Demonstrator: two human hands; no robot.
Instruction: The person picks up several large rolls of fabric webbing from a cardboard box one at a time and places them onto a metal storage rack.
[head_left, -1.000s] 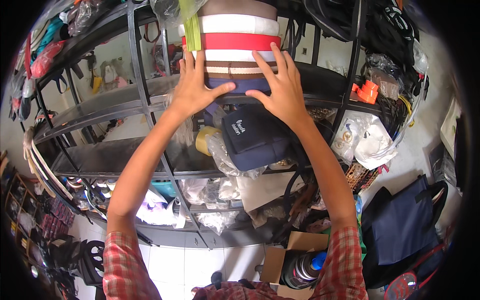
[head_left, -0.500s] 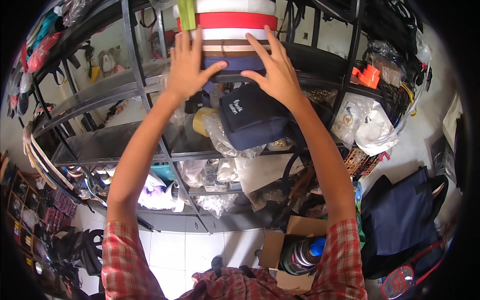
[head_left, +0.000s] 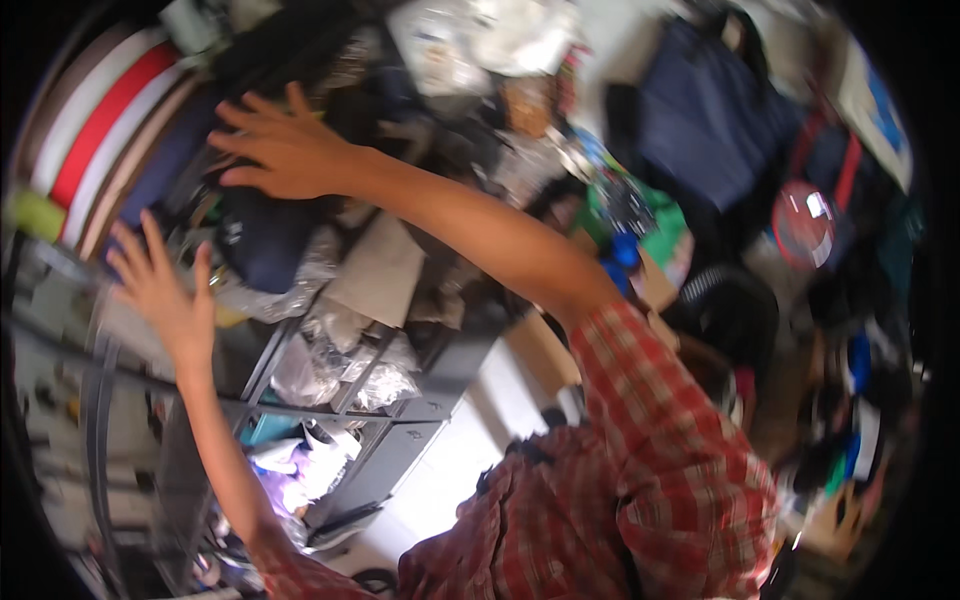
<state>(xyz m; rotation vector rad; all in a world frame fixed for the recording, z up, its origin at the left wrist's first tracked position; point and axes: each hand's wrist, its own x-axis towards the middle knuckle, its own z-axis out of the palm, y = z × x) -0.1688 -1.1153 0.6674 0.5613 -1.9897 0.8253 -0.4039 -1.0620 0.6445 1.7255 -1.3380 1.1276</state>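
A stack of webbing rolls (head_left: 108, 128), in white, red, tan and navy bands, stands on the black shelf at the upper left. My left hand (head_left: 165, 300) has its fingers spread by the lower end of the navy roll. On the other side, my right hand (head_left: 285, 150) reaches across with fingers apart, close to the same roll. Motion blur hides whether either hand touches the stack. Below my right hand lies a navy bag (head_left: 262, 245) on the shelf. A yellow-green strip (head_left: 35, 215) hangs at the outer side of the rolls.
Clear plastic packets (head_left: 385, 385) and a beige sheet (head_left: 378, 275) fill the lower shelves. An open cardboard box (head_left: 540, 350) stands on the floor. Toward the upper right are a large navy bag (head_left: 705, 115) and a round red-rimmed item (head_left: 803, 225).
The view has turned, so the shelf and rolls now appear tilted at the upper left. Both hands stay spread near the rolls; my right hand appears farther from the top bands.
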